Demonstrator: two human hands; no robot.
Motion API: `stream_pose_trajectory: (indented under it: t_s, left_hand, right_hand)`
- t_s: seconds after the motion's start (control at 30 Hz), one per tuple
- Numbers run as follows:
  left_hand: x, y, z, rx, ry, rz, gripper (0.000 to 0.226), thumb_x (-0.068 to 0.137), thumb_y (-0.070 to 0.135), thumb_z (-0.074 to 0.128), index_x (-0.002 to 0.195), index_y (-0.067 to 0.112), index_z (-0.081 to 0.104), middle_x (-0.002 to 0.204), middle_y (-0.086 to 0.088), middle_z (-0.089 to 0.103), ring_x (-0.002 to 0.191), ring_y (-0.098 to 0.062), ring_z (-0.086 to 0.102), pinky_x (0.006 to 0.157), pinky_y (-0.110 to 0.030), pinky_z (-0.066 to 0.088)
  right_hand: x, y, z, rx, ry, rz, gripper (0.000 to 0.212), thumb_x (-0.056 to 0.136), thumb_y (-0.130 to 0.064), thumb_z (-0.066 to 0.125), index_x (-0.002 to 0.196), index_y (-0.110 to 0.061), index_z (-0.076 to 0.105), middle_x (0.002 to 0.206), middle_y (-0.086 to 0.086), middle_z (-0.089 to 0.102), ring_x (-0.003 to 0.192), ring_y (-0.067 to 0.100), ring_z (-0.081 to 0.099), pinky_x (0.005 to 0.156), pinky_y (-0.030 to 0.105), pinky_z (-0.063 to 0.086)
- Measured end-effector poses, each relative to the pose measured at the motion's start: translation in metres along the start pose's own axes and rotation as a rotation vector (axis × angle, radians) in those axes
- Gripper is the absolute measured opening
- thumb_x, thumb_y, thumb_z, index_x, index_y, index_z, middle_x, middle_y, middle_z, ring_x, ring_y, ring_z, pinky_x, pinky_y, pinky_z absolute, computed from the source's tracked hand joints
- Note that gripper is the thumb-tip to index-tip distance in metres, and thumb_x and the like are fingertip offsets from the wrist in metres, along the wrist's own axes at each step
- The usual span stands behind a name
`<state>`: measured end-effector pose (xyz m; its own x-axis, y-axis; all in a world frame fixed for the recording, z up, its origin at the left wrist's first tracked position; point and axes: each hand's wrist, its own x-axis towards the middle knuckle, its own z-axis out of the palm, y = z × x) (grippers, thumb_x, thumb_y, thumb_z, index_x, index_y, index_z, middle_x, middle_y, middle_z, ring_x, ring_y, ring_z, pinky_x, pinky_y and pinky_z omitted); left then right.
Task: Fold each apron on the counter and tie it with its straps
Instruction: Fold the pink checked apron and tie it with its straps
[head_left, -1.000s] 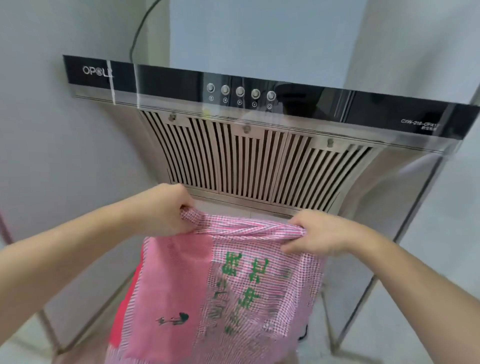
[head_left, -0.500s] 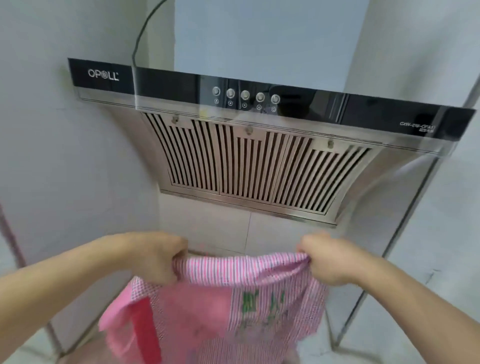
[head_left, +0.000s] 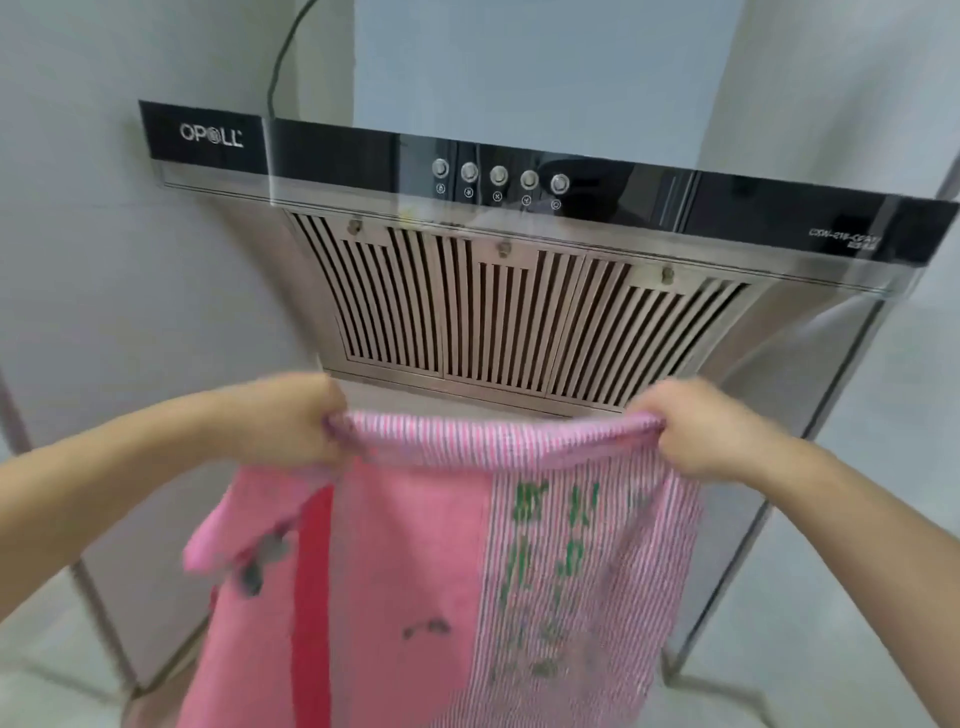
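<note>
Left hand (head_left: 291, 421) & right hand (head_left: 691, 431) are each pinching a top corner of the pink apron (head_left: 441, 571), which is hanging stretched betw. the 2, in front of the range hood (head_left: 493, 312).

The range hood (head_left: 519, 270) hangs on the wall, and everything else sits relative to it. Its row of buttons (head_left: 498, 176) lies on the front panel, above the slatted grille (head_left: 493, 322). A cable (head_left: 283, 62) runs up the wall from the hood's top left. Below and in front of the hood, the apron (head_left: 467, 571) hangs down, its top edge stretched between the left hand (head_left: 291, 421), under the hood's left part, and the right hand (head_left: 696, 426), under its right part.
</note>
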<state>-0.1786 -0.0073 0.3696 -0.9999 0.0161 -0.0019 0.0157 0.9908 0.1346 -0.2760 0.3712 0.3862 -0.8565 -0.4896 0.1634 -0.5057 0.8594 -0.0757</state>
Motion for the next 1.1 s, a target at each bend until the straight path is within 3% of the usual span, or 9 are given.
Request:
stream_pose_trajectory:
  t_s: [0.1,0.13,0.23,0.3,0.43,0.77,0.97,1.03,1.1]
  left_hand:
    - [0.003,-0.001,-0.004,-0.271,0.818,0.083,0.019,0.089,0.021,0.069,0.074,0.014,0.060,0.065,0.002,0.060,0.063,-0.024,0.057,0.058,-0.035,0.043]
    - [0.001,-0.002,-0.001,-0.247,0.843,0.147,0.016,0.089,0.024,0.066,0.077,0.018,0.059,0.067,0.004,0.061,0.066,-0.025,0.058,0.059,-0.035,0.043]
    - [0.001,-0.014,0.035,0.058,0.128,0.191,0.011,0.078,0.036,0.058,0.081,0.026,0.057,0.064,0.007,0.060,0.066,-0.018,0.056,0.059,-0.027,0.042]
    - [0.001,-0.024,0.054,0.086,-0.020,0.134,0.012,0.074,0.019,0.058,0.078,0.031,0.058,0.064,0.013,0.059,0.064,-0.009,0.055,0.062,-0.025,0.047]
    - [0.002,-0.025,0.065,-0.045,0.273,0.096,0.033,0.083,0.003,0.056,0.095,0.031,0.068,0.074,0.016,0.064,0.076,-0.016,0.064,0.065,-0.029,0.048]
    - [0.004,-0.011,0.051,-0.405,0.602,-0.078,0.022,0.085,0.002,0.059,0.080,0.022,0.050,0.069,0.001,0.060,0.063,-0.013,0.053,0.054,-0.029,0.041]
    - [0.006,-0.005,0.044,-0.669,0.394,-0.195,0.014,0.102,0.014,0.056,0.092,0.024,0.058,0.088,-0.002,0.072,0.072,-0.021,0.063,0.063,-0.036,0.046]
    - [-0.003,0.000,0.041,-0.788,0.215,-0.121,0.015,0.099,0.046,0.066,0.096,0.032,0.063,0.099,0.010,0.072,0.084,-0.008,0.067,0.081,-0.035,0.050]
    - [-0.013,-0.003,0.039,-0.649,-0.170,-0.012,0.056,0.072,0.084,0.071,0.105,0.039,0.065,0.111,0.021,0.070,0.100,0.003,0.065,0.098,-0.031,0.049]
  right_hand:
    - [-0.011,-0.002,-0.007,0.154,0.835,-0.042,0.035,0.081,0.006,0.058,0.101,-0.019,0.072,0.090,-0.007,0.069,0.084,0.018,0.061,0.069,0.035,0.047]
    - [-0.017,-0.007,-0.003,0.047,0.829,-0.053,0.033,0.079,0.003,0.061,0.101,-0.020,0.070,0.090,-0.005,0.068,0.084,0.020,0.061,0.068,0.035,0.046]
    - [-0.027,-0.020,0.035,-0.248,-0.166,-0.008,0.018,0.084,-0.002,0.056,0.082,-0.020,0.060,0.080,-0.004,0.062,0.078,0.020,0.062,0.064,0.032,0.051]
    - [-0.030,-0.013,0.053,-0.226,-0.411,0.085,0.020,0.089,-0.004,0.052,0.082,-0.021,0.059,0.089,-0.001,0.067,0.085,0.020,0.066,0.067,0.029,0.049]
    - [-0.022,0.009,0.056,0.188,0.029,0.063,0.033,0.083,0.006,0.056,0.069,-0.024,0.052,0.070,-0.004,0.061,0.071,0.017,0.060,0.063,0.035,0.043]
    - [-0.022,0.013,0.055,0.372,0.218,0.203,0.031,0.090,0.009,0.050,0.089,-0.021,0.045,0.083,0.006,0.062,0.076,0.020,0.059,0.061,0.042,0.045]
    - [-0.021,0.007,0.041,0.400,0.383,0.250,0.028,0.089,0.008,0.043,0.093,-0.020,0.046,0.085,0.009,0.062,0.076,0.021,0.058,0.064,0.041,0.044]
    - [-0.021,0.011,0.048,0.511,0.422,0.235,0.021,0.090,-0.005,0.047,0.103,-0.021,0.053,0.094,-0.001,0.067,0.088,0.017,0.062,0.077,0.041,0.048]
    - [-0.027,0.016,0.061,0.605,0.101,0.152,0.035,0.087,-0.041,0.056,0.119,-0.030,0.063,0.115,-0.014,0.072,0.108,0.011,0.066,0.095,0.039,0.051]
